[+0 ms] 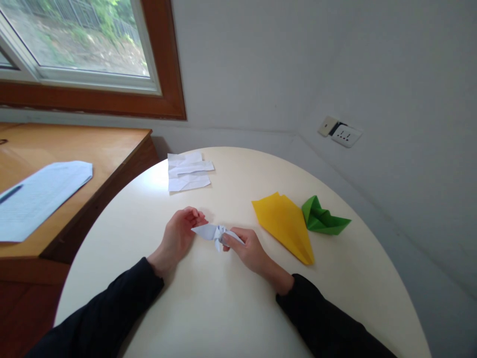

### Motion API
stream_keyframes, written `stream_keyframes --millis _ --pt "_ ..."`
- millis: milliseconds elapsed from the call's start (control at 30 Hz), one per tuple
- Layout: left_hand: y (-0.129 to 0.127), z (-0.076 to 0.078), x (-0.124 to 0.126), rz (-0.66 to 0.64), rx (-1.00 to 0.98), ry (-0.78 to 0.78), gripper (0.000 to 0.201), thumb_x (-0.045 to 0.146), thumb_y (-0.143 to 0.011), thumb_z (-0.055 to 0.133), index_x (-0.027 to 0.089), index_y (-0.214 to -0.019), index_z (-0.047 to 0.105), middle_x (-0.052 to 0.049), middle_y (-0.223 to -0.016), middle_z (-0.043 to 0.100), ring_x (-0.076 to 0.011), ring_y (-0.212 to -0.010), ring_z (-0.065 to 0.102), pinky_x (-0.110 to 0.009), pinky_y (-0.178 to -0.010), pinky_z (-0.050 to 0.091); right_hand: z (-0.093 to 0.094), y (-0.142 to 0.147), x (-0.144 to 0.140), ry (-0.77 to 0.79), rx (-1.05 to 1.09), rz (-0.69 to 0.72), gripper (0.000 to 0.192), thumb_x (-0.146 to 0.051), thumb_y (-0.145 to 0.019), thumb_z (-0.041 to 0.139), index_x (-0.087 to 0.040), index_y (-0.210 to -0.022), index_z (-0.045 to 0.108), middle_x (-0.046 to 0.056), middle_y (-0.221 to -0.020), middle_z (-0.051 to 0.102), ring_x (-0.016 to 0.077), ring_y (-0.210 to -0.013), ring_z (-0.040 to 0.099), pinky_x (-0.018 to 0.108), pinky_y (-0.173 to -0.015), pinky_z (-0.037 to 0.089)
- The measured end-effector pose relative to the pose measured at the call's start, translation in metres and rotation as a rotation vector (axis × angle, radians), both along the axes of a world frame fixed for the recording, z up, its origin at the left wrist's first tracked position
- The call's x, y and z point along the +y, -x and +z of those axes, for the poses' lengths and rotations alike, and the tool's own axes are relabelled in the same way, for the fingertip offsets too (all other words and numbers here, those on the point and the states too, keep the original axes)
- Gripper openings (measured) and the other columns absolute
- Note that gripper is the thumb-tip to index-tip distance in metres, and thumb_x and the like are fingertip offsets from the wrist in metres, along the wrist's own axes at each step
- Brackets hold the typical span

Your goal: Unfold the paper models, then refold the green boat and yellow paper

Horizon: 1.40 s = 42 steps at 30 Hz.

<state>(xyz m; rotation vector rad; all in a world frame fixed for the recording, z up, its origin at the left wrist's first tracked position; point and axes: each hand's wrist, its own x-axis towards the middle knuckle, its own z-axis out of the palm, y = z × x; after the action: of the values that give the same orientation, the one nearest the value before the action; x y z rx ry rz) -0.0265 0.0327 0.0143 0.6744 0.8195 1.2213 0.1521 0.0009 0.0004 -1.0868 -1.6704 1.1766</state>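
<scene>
A white folded-paper figure (206,231), with pointed ends and a knot-like fold in its middle, is raised over the round table. My right hand (248,248) pinches it at its right part between thumb and fingers. Close to its left tip is my left hand (181,231), palm turned inward and fingers loosely curled, holding nothing that I can see. Whether its fingertips touch the paper tip is hard to tell. To the right of my right hand lie a yellow folded paper (285,223) and a green paper boat (325,219).
White creased paper strips (190,171) lie at the far left part of the round cream table (208,308). On the left, a wooden desk (112,144) bears paper sheets (48,199) and a pen (10,193). Behind are a wall with a socket (346,135) and a window (85,35).
</scene>
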Motion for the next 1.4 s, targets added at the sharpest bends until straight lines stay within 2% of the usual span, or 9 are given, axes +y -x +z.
stream_keyframes --millis 133,567,833,1067,1167,1233,1400 --pt "0.004 -0.005 0.009 0.09 -0.019 0.033 0.011 0.023 -0.061 0.062 0.017 -0.056 0.053 0.001 -0.059 0.055 -0.0115 -0.059 0.053 -0.025 -0.064 0.045 0.002 0.0 0.0 -0.014 0.005 -0.019 0.046 -0.056 -0.08 0.05 -0.017 -0.056 0.055 0.001 -0.056 0.055 0.0117 -0.055 0.047 0.024 -0.054 0.037" --pt "0.012 -0.012 0.017 0.095 0.024 -0.058 0.022 0.018 -0.056 0.074 0.016 -0.054 0.052 0.003 -0.058 0.053 -0.0077 -0.06 0.05 -0.021 -0.065 0.045 0.003 0.001 -0.005 -0.055 -0.003 -0.097 0.044 -0.055 -0.079 0.05 -0.018 -0.057 0.052 0.0 -0.056 0.052 0.0119 -0.056 0.046 0.023 -0.053 0.035" --pt "0.013 -0.016 0.017 0.069 0.025 -0.101 0.03 0.014 -0.054 0.074 0.016 -0.047 0.046 0.002 -0.061 0.053 -0.008 -0.063 0.051 -0.019 -0.064 0.045 0.002 -0.007 -0.019 -0.063 -0.008 -0.184 0.043 -0.053 -0.08 0.05 -0.019 -0.055 0.051 0.0 -0.053 0.052 0.0113 -0.052 0.044 0.023 -0.051 0.035" --pt "0.013 -0.016 0.018 0.069 0.011 -0.088 0.032 0.017 -0.053 0.077 0.015 -0.047 0.046 0.002 -0.059 0.054 -0.0062 -0.06 0.051 -0.018 -0.063 0.045 0.001 -0.019 -0.037 -0.078 0.032 -0.26 0.044 -0.055 -0.08 0.049 -0.018 -0.057 0.052 0.002 -0.057 0.056 0.0138 -0.055 0.05 0.026 -0.055 0.039" --pt "0.014 -0.017 0.019 0.065 0.012 -0.075 0.03 0.017 -0.052 0.078 0.015 -0.049 0.048 0.003 -0.058 0.054 -0.0059 -0.059 0.051 -0.017 -0.062 0.045 0.008 -0.034 -0.044 -0.174 -0.031 -0.349 0.043 -0.054 -0.08 0.051 -0.019 -0.055 0.052 0.001 -0.055 0.055 0.0136 -0.054 0.049 0.026 -0.055 0.04" --pt "0.014 -0.018 0.019 0.063 0.012 -0.068 0.03 0.016 -0.052 0.078 0.015 -0.05 0.048 0.003 -0.057 0.054 -0.0058 -0.058 0.052 -0.017 -0.062 0.045 0.016 -0.051 -0.047 -0.235 -0.061 -0.461 0.041 -0.054 -0.079 0.052 -0.019 -0.056 0.053 0.0 -0.055 0.055 0.0139 -0.055 0.049 0.026 -0.055 0.04" --pt "0.014 -0.018 0.017 0.066 -0.007 -0.066 0.031 0.015 -0.054 0.078 0.016 -0.054 0.047 0.0 -0.065 0.06 -0.0076 -0.061 0.056 -0.019 -0.063 0.046 0.025 -0.113 -0.051 -0.274 -0.06 -0.861 0.042 -0.056 -0.075 0.054 -0.019 -0.054 0.057 0.003 -0.056 0.057 0.017 -0.058 0.052 0.03 -0.06 0.042"
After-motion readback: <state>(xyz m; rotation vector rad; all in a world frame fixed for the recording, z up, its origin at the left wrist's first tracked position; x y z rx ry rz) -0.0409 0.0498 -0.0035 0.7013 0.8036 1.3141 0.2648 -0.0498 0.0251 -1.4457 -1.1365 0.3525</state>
